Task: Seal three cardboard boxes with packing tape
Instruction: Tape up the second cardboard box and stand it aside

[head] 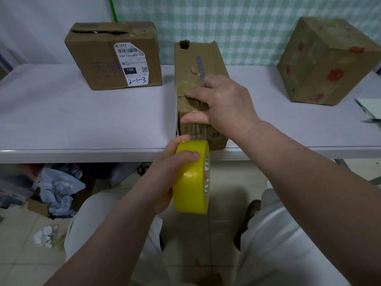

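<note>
A narrow cardboard box (193, 58) lies lengthwise at the middle of the white table (82, 112), its near end at the front edge. My right hand (222, 104) lies on the box's top, thumb pressing a strip of clear tape onto the near end. My left hand (175, 159) grips a big yellow roll of packing tape (191, 178) just below the table edge, and the strip runs from the roll up to the box. A second box (99, 56) with a white shipping label stands at the back left. A third box (329, 62) with red marks stands at the back right.
A pale checked curtain (247, 21) hangs behind the table. Under the table at the left lie a small open carton with crumpled blue-grey plastic (59, 188) and a paper wad (44, 236). A flat pale object (369, 108) sits at the table's right edge. My knees are below.
</note>
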`<state>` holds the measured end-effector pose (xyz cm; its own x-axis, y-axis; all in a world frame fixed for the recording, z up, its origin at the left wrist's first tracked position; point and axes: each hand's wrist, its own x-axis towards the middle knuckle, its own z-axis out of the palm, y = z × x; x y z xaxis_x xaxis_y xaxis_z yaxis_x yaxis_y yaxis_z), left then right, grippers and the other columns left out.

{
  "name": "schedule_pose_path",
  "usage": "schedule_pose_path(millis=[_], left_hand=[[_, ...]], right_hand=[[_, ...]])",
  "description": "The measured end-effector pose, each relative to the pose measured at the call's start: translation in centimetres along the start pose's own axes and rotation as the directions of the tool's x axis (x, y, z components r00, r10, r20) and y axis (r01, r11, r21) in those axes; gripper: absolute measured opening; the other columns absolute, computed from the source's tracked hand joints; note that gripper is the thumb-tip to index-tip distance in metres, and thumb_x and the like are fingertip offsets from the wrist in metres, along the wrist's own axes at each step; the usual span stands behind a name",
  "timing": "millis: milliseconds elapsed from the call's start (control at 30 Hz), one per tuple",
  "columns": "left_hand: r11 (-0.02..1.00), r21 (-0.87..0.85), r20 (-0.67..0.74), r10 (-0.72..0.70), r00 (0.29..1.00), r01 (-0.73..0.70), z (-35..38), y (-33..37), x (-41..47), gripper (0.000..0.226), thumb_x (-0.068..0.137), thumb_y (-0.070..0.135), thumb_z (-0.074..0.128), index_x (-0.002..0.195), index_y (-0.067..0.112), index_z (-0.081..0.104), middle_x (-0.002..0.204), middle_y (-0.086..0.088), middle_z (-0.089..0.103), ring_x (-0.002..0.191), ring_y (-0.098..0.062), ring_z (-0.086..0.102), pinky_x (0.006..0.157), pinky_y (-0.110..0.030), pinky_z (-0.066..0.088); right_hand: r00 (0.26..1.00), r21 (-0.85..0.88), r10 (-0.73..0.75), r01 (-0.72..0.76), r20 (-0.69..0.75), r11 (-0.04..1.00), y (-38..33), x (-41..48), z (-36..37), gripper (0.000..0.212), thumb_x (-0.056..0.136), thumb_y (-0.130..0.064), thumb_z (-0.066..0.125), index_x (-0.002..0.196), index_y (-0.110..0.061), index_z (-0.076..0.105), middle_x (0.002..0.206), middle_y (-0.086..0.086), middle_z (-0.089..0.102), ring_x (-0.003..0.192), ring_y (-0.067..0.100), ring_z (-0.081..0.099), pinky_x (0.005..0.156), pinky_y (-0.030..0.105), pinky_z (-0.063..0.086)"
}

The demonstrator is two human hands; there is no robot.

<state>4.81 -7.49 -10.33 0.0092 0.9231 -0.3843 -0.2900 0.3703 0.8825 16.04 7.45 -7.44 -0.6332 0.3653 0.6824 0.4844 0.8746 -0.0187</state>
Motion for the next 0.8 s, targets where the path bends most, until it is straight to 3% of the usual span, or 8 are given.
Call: schedule_pose_path(millis=[167, 267, 400, 500, 600, 700, 800], left_hand=[[0.997, -0.034, -0.083, -0.074, 0.994, 0.071, 0.5, -0.2, -0.3, 0.038, 0.078, 0.017, 0.069, 0.114, 0.014, 0.056, 0.085, -0.011, 0.064, 0.065, -0.022, 0.067, 0.06, -0.034, 0.055], [0.996, -0.035, -0.165, -0.091, 0.982, 0.087, 0.7, 0.0, -0.1, 0.034, 0.086, 0.02, 0.063, 0.119, 0.019, 0.054, 0.094, -0.011, 0.064, 0.07, -0.025, 0.066, 0.064, -0.036, 0.055], [0.996, 0.054, -0.232, -0.058, 0.971, 0.073, 0.6, 0.6, -0.1, 0.032, 0.087, 0.023, 0.065, 0.117, 0.02, 0.057, 0.114, -0.019, 0.061, 0.097, -0.037, 0.063, 0.083, -0.05, 0.052], [0.994, 0.098, -0.258, -0.023, 0.966, 0.05, 0.8, 1.2, -0.2, 0.022, 0.088, 0.019, 0.063, 0.109, 0.017, 0.062, 0.106, -0.018, 0.062, 0.089, -0.032, 0.062, 0.076, -0.043, 0.054], [0.994, 0.109, -0.268, 0.012, 0.963, 0.018, 1.3, 1.6, 0.0, 0.018, 0.089, 0.015, 0.062, 0.107, 0.015, 0.063, 0.097, -0.011, 0.062, 0.082, -0.026, 0.061, 0.071, -0.036, 0.053], [0.991, 0.13, -0.27, 0.033, 0.962, 0.002, 1.7, 1.7, 0.3, 0.021, 0.09, 0.016, 0.061, 0.111, 0.016, 0.061, 0.103, -0.009, 0.062, 0.088, -0.026, 0.062, 0.077, -0.038, 0.052], [0.986, 0.169, -0.271, 0.053, 0.961, -0.007, 2.1, 1.8, 0.4, 0.018, 0.09, 0.02, 0.061, 0.108, 0.017, 0.057, 0.097, -0.006, 0.061, 0.082, -0.023, 0.062, 0.071, -0.035, 0.052]], right_hand=[[1.0, -0.03, 0.005, -0.005, -0.001, 1.0, -0.2, -0.1, 0.2, 0.064, 0.068, -0.069, 0.051, 0.089, -0.013, 0.075, 0.075, 0.007, 0.061, 0.062, 0.028, 0.06, 0.05, 0.025, 0.04], [0.999, -0.041, 0.028, -0.027, 0.016, 0.999, -0.1, 0.2, 0.3, 0.063, 0.066, -0.067, 0.057, 0.089, -0.011, 0.074, 0.075, 0.009, 0.059, 0.062, 0.029, 0.06, 0.05, 0.026, 0.041], [0.995, -0.046, 0.052, -0.048, 0.089, 0.998, -0.3, 0.4, -0.1, 0.06, 0.064, -0.056, 0.075, 0.099, -0.007, 0.071, 0.085, 0.013, 0.06, 0.072, 0.033, 0.06, 0.055, 0.034, 0.046], [0.982, -0.077, 0.085, -0.072, 0.17, 0.994, -0.6, 0.3, -0.4, 0.061, 0.071, -0.055, 0.073, 0.108, -0.007, 0.067, 0.096, 0.013, 0.059, 0.084, 0.033, 0.058, 0.063, 0.039, 0.049], [0.985, 0.041, 0.173, -0.172, -0.018, 0.984, -0.6, -0.3, -0.7, 0.052, 0.08, -0.055, 0.062, 0.101, -0.009, 0.072, 0.091, 0.01, 0.064, 0.085, 0.029, 0.057, 0.069, 0.031, 0.045], [0.846, 0.175, 0.457, -0.423, -0.275, 0.889, 0.7, -2.2, -1.1, 0.037, 0.096, -0.035, 0.044, 0.103, -0.011, 0.071, 0.096, 0.008, 0.067, 0.092, 0.026, 0.055, 0.08, 0.023, 0.033], [0.631, 0.185, 0.732, -0.711, -0.258, 0.678, 2.3, -5.6, -1.1, 0.035, 0.098, -0.023, 0.037, 0.106, -0.009, 0.068, 0.1, 0.011, 0.064, 0.094, 0.026, 0.056, 0.075, 0.027, 0.036]])
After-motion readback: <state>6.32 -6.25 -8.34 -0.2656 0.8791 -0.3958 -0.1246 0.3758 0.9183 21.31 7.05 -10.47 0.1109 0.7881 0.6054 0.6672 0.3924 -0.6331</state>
